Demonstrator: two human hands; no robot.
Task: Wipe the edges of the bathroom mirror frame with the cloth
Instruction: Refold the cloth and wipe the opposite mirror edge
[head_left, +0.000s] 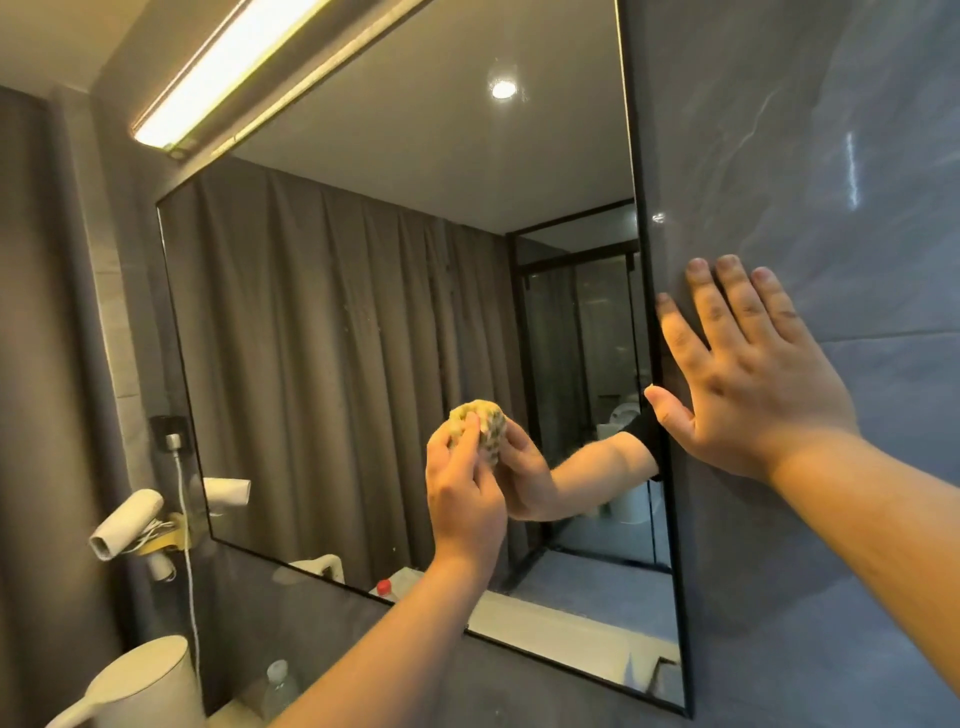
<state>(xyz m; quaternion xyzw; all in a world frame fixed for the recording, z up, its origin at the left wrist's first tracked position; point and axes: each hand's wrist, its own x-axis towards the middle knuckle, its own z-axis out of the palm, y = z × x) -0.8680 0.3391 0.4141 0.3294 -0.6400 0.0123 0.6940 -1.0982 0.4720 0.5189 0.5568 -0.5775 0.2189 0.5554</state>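
A large bathroom mirror with a thin black frame (655, 312) hangs on the grey wall. My left hand (465, 493) is shut on a balled yellow speckled cloth (480, 423) and presses it against the glass, right of the mirror's middle. The hand's reflection meets it at the cloth. My right hand (748, 374) lies flat and open on the grey tile wall, fingers spread, with its thumb touching the frame's right edge.
A lit strip lamp (218, 78) runs along the mirror's top. At the left a white hair dryer (127, 522) hangs in a wall holder with its cord. A white kettle (140, 686), a plastic bottle (280, 686) and a red-capped bottle (383, 588) stand below.
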